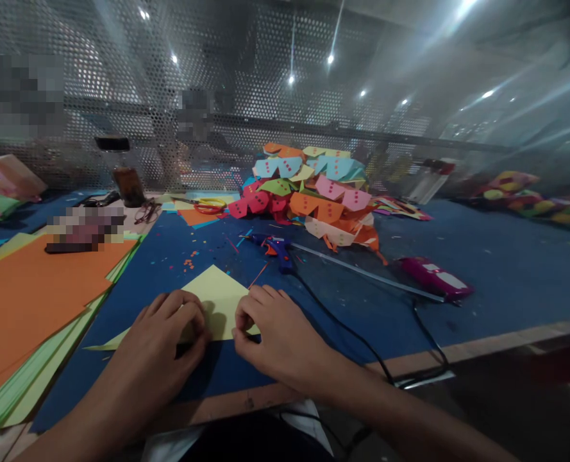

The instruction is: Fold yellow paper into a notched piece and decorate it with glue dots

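A pale yellow sheet of paper (pixel 217 292), folded to a point at its far side, lies on the blue tabletop near the front edge. Curled over its left part, my left hand (pixel 169 327) pinches the near edge between thumb and fingers. My right hand (pixel 275 330) grips the same edge on the right, thumb and fingertips pressed together. One thin corner of the paper sticks out to the left beyond my left hand. The fingertips of both hands partly hide the edge.
Orange paper (pixel 39 301) tops a stack at left. Beyond my hands lie a blue glue gun (pixel 277 250) with its black cord, a magenta device (pixel 433 279) and yellow-handled scissors (pixel 210 205). Folded paper pieces (pixel 313 192) are piled behind. A dark-lidded jar (pixel 125 173) stands back left.
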